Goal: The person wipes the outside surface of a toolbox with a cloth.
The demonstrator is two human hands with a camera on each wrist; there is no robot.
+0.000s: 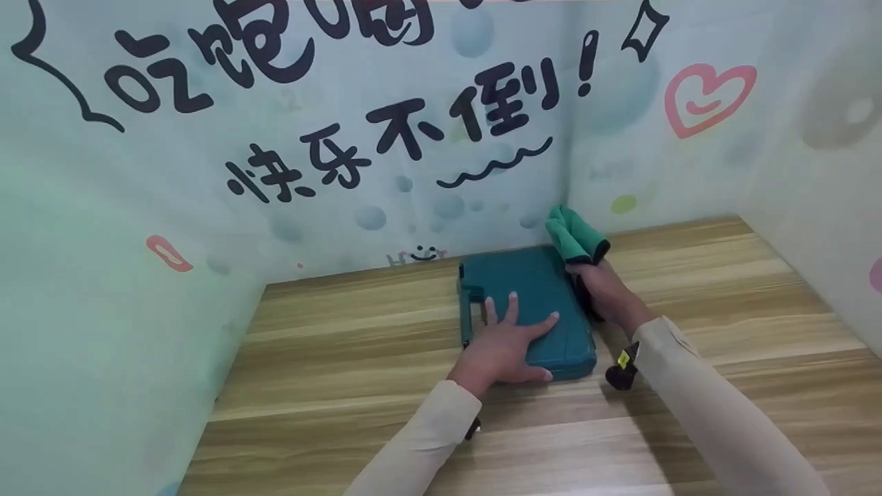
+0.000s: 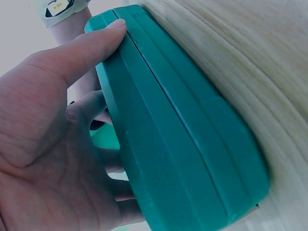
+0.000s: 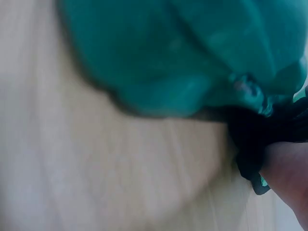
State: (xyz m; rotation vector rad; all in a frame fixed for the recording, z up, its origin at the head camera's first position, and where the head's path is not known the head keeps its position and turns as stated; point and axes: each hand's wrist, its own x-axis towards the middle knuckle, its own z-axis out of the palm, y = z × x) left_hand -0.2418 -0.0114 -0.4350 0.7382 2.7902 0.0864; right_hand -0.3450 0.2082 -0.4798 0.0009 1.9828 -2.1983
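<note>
A teal hard plastic case point(image 1: 517, 275) lies flat on the wooden table, its handle side to the left. My left hand point(image 1: 503, 348) rests on the near part of its lid with the fingers spread. In the left wrist view, the thumb of that hand point(image 2: 48, 115) lies against the seam on the case's side point(image 2: 163, 125). My right hand point(image 1: 610, 293) grips a green cloth point(image 1: 575, 234) with black edging at the case's right side. The right wrist view is blurred, with the cloth's black part point(image 3: 252, 132) close to the case point(image 3: 144, 53).
The wooden table point(image 1: 344, 372) extends to both sides of the case. Behind it stands a pale printed backdrop point(image 1: 331, 227) with dark lettering, close to the case's far edge. Pale panels rise at the left and right. Each wrist wears a small dark device.
</note>
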